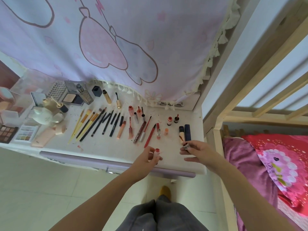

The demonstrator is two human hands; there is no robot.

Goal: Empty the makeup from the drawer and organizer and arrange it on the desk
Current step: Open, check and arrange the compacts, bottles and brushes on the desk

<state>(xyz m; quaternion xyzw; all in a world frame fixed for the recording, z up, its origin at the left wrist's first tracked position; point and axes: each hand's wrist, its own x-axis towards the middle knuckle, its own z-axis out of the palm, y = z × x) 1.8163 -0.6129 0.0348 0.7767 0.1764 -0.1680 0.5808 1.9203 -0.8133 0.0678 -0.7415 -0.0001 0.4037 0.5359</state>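
Holding a red vial (157, 151) and cap (186, 145) over desk (108, 145).

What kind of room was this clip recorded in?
Most likely a bedroom or dorm room: a wooden bed frame with pink bedding stands right beside a white desk, and a pink cartoon curtain hangs behind the laid-out makeup.

Pink curtain (116, 39) above; wooden bunk (260, 90), floral bedding (275, 157) right.

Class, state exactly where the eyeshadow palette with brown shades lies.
In the head view, the brown eyeshadow palette lies at the desk's far left front corner, beside the pastel palette.
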